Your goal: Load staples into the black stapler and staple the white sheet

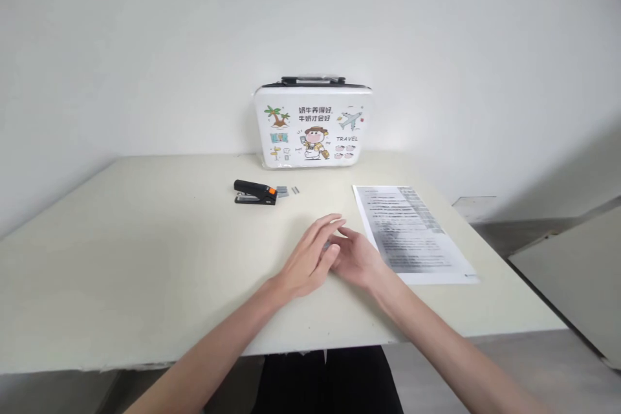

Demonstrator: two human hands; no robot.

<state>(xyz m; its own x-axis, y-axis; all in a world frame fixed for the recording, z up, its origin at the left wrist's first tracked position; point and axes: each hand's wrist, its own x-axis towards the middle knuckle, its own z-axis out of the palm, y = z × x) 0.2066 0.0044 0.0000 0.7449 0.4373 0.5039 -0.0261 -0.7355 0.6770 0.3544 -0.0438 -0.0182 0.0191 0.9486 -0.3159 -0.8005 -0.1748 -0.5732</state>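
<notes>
My left hand reaches over the fingers of my right hand, just above the table. The left fingers are stretched out and lie close together, with the thumb apart. My right hand is turned partly palm up, its fingers curled and mostly hidden behind the left. A small grey piece, looking like a strip of staples, shows between the hands at the right fingertips. Farther back on the left lies a black stapler with an orange mark. Beside it are several grey staple strips.
A printed sheet of paper lies to the right, partly behind my right wrist. At the back, a white case with cartoon pictures and a black handle stands against the wall. The pale table has its front edge near me.
</notes>
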